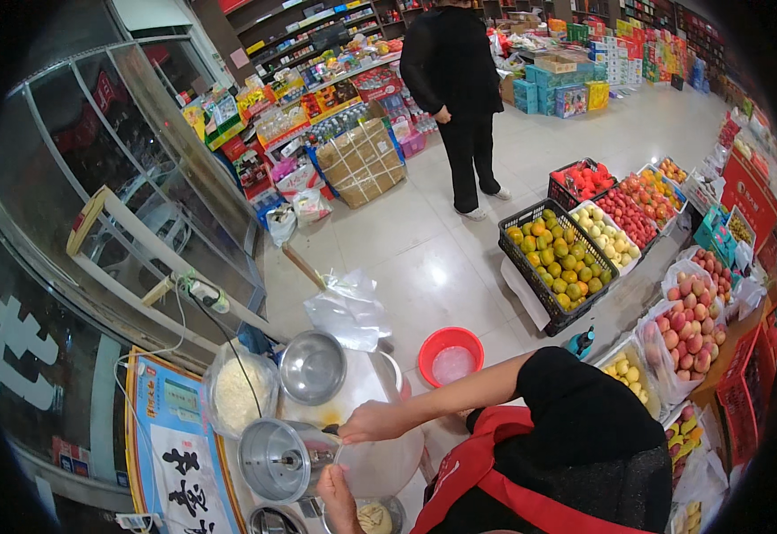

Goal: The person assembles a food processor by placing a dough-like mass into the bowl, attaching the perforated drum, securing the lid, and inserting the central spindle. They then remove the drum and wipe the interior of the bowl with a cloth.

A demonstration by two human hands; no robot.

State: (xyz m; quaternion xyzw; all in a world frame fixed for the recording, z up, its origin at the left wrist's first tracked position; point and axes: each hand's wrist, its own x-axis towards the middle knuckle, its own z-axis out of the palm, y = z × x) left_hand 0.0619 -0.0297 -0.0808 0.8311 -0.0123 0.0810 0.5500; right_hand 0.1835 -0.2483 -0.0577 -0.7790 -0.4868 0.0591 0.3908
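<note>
A metal mixing pot (275,461) with a central spindle is tipped toward me on the work table. My right hand (375,422) is closed around its black handle (331,430). Near the pot's lower right side, my left hand (337,498) is closed with the thumb up; what it grips is hidden. A pale, translucent round piece (381,461) lies under my right forearm. Below it sits a clear container (395,511) with a pale, dough-like lump (374,517). Behind the pot are a shallow metal bowl (312,367) and a plastic bag of pale grainy food (239,392).
A red basin (451,356) stands beyond my arm. Right of it are a black crate of green-orange fruit (559,254) and more fruit boxes. A black cord (228,343) hangs over the table from a power strip (210,295). A person in black (453,80) stands farther back.
</note>
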